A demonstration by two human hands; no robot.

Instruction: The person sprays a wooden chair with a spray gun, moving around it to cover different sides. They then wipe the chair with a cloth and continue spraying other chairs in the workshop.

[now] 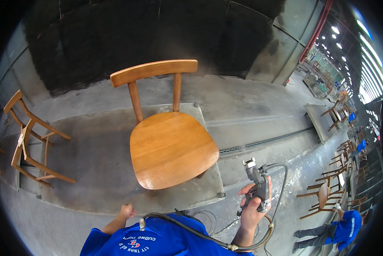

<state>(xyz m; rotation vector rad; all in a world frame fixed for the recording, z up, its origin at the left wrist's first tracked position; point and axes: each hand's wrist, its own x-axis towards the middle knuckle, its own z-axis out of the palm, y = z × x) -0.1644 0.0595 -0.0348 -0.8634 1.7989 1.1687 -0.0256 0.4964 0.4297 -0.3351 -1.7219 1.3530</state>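
Note:
My right hand (252,215) is wrapped round a spray gun (259,187), which points up and away from me, with a dark hose looping from it. To the right of the wooden chair (172,145), the gun is held apart from it. The chair has a glossy orange-brown seat and a curved backrest on two posts; its legs are mostly hidden under the seat. My left hand (127,211) is low, in front of the chair, its fingers curled in with nothing visible in them. It touches no part of the chair.
Under the chair lies a grey platform (85,187). A seatless chair frame (33,145) stands at the left. A blackened wall (136,38) rises behind. A slotted floor track (268,141) runs right. Several chairs (323,196) and a person in blue (345,230) are at the right.

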